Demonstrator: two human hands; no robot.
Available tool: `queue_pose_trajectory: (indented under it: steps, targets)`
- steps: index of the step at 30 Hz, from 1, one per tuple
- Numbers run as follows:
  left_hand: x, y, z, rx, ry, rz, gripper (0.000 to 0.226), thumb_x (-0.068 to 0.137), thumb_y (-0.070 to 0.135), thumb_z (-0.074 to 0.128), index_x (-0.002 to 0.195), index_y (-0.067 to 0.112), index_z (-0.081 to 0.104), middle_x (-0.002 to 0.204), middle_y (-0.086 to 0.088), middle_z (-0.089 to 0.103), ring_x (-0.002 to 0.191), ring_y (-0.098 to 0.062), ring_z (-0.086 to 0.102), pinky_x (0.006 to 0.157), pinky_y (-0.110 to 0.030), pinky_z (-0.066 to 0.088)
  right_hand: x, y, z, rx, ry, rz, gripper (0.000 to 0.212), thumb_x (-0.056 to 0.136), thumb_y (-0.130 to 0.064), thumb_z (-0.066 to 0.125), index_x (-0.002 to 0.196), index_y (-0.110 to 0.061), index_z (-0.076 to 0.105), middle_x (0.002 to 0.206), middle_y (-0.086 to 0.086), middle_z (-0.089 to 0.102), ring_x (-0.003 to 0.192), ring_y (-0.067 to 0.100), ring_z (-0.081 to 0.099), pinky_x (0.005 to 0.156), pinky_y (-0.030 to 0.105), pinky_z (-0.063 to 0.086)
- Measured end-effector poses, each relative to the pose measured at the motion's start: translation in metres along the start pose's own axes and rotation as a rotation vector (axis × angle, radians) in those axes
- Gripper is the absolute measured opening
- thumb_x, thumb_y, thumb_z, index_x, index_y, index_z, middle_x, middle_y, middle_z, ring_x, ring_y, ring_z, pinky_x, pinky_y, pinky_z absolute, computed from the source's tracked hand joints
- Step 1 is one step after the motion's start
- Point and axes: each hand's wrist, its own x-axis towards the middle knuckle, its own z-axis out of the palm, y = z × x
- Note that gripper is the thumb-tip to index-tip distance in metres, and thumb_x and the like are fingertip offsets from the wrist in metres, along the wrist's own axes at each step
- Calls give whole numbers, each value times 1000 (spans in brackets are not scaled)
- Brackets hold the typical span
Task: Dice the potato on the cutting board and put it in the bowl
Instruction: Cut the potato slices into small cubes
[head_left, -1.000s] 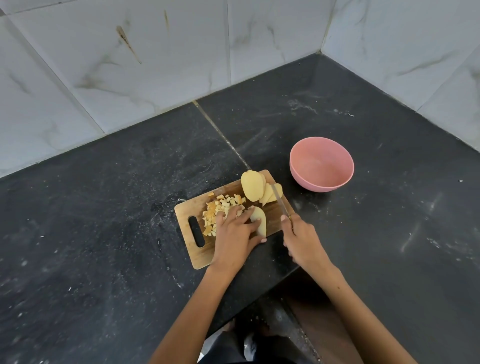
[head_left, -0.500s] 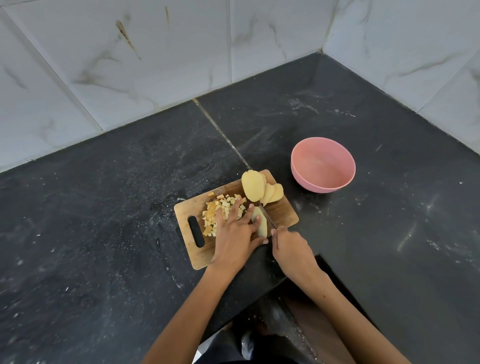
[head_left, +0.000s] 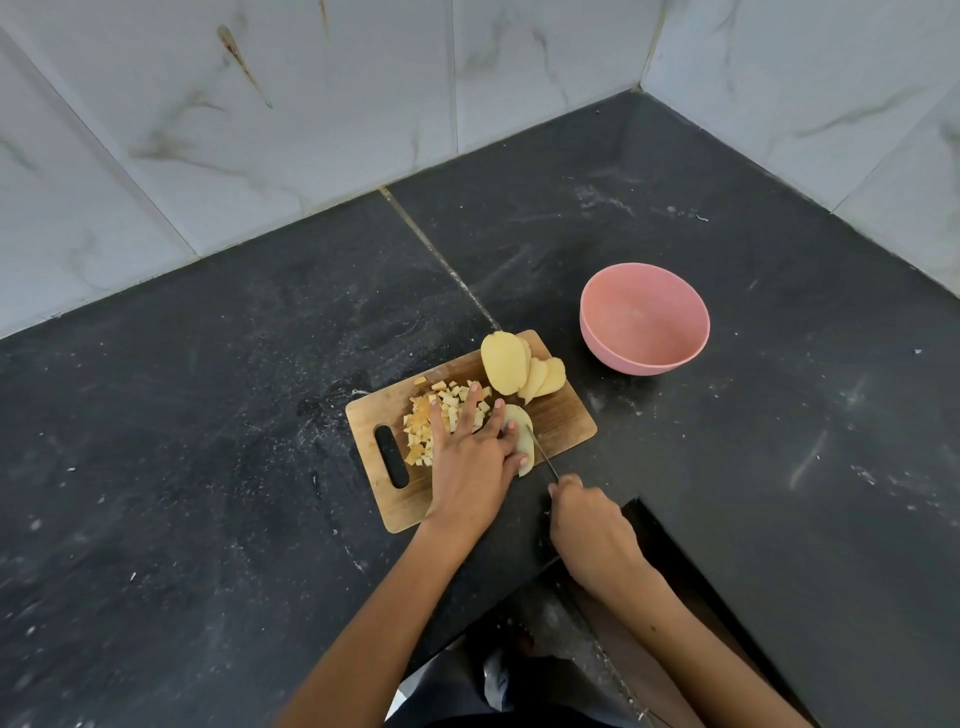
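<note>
A wooden cutting board (head_left: 566, 426) lies on the black counter. On it are a heap of diced potato (head_left: 426, 415), a potato half with several slices leaning on it (head_left: 506, 364), and one flat slice (head_left: 521, 436). My left hand (head_left: 472, 457) lies flat, its fingertips pressing that slice down. My right hand (head_left: 589, 519) grips a knife (head_left: 543, 452) by the handle; the blade lies against the slice's right edge. A pink bowl (head_left: 644, 322) stands empty to the right of the board.
The black stone counter (head_left: 234, 415) forms an L round a cut-out near my body. Marble-tiled walls (head_left: 311, 104) close the back and right side. White specks dot the counter.
My right hand has drawn the knife back toward me along the slice. The left hand stays pressed on the slice.
</note>
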Motion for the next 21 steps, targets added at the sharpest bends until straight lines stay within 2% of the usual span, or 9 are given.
queue_pose_trajectory:
  steps: [4, 8, 10, 13, 15, 17, 19, 21]
  targets:
    - [-1, 1, 0, 1, 25, 4, 44, 100, 44, 33, 141, 29, 43, 155, 4, 25, 147, -25, -6, 102, -54, -25, -20, 15, -1, -3, -53, -10, 31, 105, -30, 27, 107, -7, 47, 87, 7, 58, 74, 22, 57, 59, 28, 40]
    - [-2, 3, 0, 12, 46, 3, 43, 101, 43, 33, 140, 29, 44, 155, 4, 27, 147, -25, -5, 101, -54, -27, -27, 23, -13, 54, -25, -11, 34, 105, -32, 28, 74, -18, 35, 69, -1, 48, 58, 13, 47, 48, 22, 31]
    - [-5, 3, 1, -5, 65, -5, 41, 100, 42, 36, 136, 28, 50, 152, 5, 33, 147, -24, -2, 102, -53, -26, -23, 17, -19, 118, 27, -35, 36, 104, -33, 29, 70, -22, 32, 66, -3, 48, 55, 10, 46, 47, 21, 30]
    - [-8, 5, -1, -46, 113, -14, 35, 97, 40, 46, 124, 25, 62, 144, 3, 46, 147, -23, 8, 101, -51, -30, -7, 0, -19, 168, 77, -60, 32, 104, -34, 30, 82, -15, 45, 74, 1, 55, 64, 16, 54, 56, 25, 38]
    - [-8, 6, -3, -54, 124, -14, 35, 97, 40, 45, 123, 24, 63, 145, 2, 45, 147, -23, 8, 98, -49, -35, 6, -10, -15, 180, 106, -57, 33, 104, -34, 31, 97, -9, 53, 86, 7, 61, 77, 23, 61, 64, 32, 44]
    - [-8, 6, -3, -43, 121, -19, 37, 98, 40, 42, 127, 23, 60, 147, 1, 43, 147, -23, 6, 96, -49, -36, 15, -17, -13, 194, 106, -48, 34, 104, -32, 32, 104, -8, 54, 92, 8, 61, 84, 25, 61, 67, 33, 44]
    - [-9, 7, -5, -46, 132, -36, 35, 96, 37, 49, 122, 19, 64, 141, -3, 49, 145, -26, 16, 101, -52, -29, 23, -20, -10, 174, 84, -40, 30, 104, -29, 33, 109, -7, 54, 98, 9, 63, 88, 25, 61, 69, 33, 43]
    - [-9, 6, -4, -61, 153, -45, 27, 87, 34, 66, 106, 17, 73, 125, -7, 63, 137, -30, 36, 108, -58, -14, 29, -24, -7, 134, 72, -27, 28, 103, -23, 36, 117, -6, 52, 105, 12, 64, 94, 27, 63, 69, 31, 43]
